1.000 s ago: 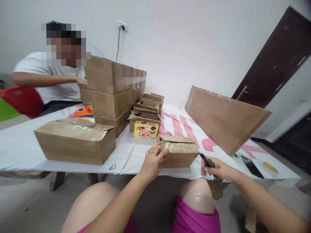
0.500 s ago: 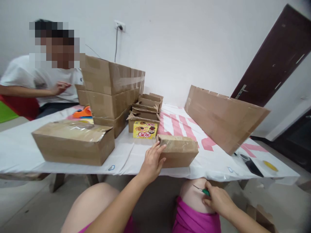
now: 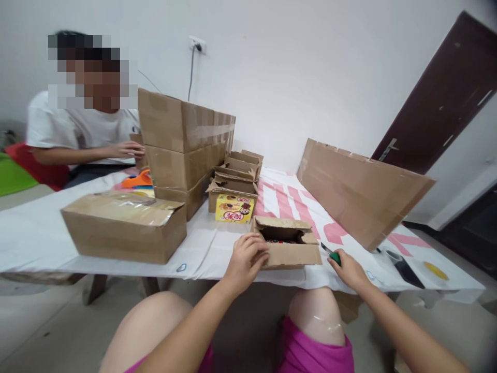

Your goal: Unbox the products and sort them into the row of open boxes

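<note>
A small cardboard box (image 3: 291,256) lies near the table's front edge, its top parted and its front flap folded toward me. Inside the dark gap, something red, white and black shows in part. My left hand (image 3: 246,261) has its bent fingers on the left end of that front flap. Just right of the box, my right hand (image 3: 348,269) grips a green-handled utility knife (image 3: 333,254), its blade pointing up and left, apart from the cardboard. Behind the box stands a yellow printed carton (image 3: 234,209), against a row of open cardboard boxes (image 3: 233,181).
To the left sit a taped box (image 3: 124,233) and a tall stack of boxes (image 3: 163,122). A co-worker's hand (image 3: 132,150) is behind the stack, near an orange tape dispenser (image 3: 136,179). A large cardboard panel (image 3: 361,191) stands at right; a yellow tape roll (image 3: 435,270) lies beyond.
The small box's top has come open toward me. My right hand has risen from my knee to beside the box with the knife. The co-worker's hand has moved right.
</note>
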`<state>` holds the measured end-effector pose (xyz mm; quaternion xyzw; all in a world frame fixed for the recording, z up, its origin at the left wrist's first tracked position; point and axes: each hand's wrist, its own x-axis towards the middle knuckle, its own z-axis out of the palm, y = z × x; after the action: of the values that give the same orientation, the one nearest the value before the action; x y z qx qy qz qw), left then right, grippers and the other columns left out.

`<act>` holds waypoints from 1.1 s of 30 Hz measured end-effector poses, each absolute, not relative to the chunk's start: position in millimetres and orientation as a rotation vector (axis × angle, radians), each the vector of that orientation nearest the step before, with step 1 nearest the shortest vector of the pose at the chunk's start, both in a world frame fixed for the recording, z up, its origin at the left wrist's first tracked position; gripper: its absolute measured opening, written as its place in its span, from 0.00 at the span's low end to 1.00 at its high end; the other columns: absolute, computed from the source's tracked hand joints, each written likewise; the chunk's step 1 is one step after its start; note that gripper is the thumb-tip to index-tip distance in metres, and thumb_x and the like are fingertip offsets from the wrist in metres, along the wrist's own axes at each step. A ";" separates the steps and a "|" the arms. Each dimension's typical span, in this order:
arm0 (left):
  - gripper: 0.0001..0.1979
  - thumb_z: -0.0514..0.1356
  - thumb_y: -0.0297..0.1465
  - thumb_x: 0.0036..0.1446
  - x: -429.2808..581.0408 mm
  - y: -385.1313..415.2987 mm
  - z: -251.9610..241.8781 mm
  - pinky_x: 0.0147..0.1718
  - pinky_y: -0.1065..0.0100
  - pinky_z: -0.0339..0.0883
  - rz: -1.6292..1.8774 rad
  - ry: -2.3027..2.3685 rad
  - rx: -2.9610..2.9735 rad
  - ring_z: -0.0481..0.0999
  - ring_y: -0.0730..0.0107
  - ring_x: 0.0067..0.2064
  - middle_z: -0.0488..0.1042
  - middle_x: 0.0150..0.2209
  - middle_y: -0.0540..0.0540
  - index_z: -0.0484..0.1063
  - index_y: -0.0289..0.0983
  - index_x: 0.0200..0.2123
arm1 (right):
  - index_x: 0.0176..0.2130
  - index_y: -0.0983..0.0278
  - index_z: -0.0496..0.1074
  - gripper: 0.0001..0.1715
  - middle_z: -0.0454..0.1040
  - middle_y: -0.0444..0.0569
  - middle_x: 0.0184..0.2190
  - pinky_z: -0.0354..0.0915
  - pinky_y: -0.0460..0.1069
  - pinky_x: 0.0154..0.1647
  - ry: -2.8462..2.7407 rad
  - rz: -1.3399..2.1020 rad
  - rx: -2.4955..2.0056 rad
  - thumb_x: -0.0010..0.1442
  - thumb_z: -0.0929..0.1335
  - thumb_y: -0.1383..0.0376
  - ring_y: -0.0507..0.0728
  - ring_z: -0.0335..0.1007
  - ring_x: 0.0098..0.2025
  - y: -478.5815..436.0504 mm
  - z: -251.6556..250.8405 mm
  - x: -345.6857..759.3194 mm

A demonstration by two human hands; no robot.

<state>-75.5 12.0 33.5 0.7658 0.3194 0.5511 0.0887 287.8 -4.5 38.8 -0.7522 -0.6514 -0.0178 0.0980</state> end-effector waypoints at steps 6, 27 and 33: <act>0.17 0.55 0.24 0.59 -72.0 13.0 22.3 0.50 0.56 0.64 1.646 1.122 2.462 0.67 0.58 0.53 0.69 0.46 0.42 0.69 0.41 0.50 | 0.42 0.66 0.74 0.17 0.77 0.55 0.38 0.62 0.52 0.47 -2.027 0.088 -2.142 0.51 0.70 0.63 0.62 0.72 0.45 24.8 20.0 294.2; 0.16 0.57 0.21 0.55 -74.4 2.5 32.0 0.51 0.53 0.65 1.538 1.042 2.472 0.61 0.56 0.52 0.66 0.43 0.43 0.70 0.41 0.46 | 0.56 0.67 0.68 0.30 0.71 0.58 0.55 0.62 0.56 0.57 -2.629 0.287 -1.465 0.69 0.53 0.53 0.61 0.67 0.57 21.2 108.1 128.0; 0.15 0.57 0.22 0.56 -76.1 1.8 33.0 0.51 0.53 0.66 1.540 1.027 2.508 0.62 0.57 0.51 0.68 0.42 0.44 0.71 0.41 0.46 | 0.63 0.61 0.59 0.29 0.55 0.56 0.66 0.45 0.68 0.64 -2.402 -0.300 -1.563 0.64 0.62 0.62 0.68 0.46 0.67 33.8 107.6 116.7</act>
<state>-76.1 1.8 33.0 0.8046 0.3294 0.4940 0.0124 116.7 33.8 107.6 -0.5378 -0.8266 -0.1032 0.1295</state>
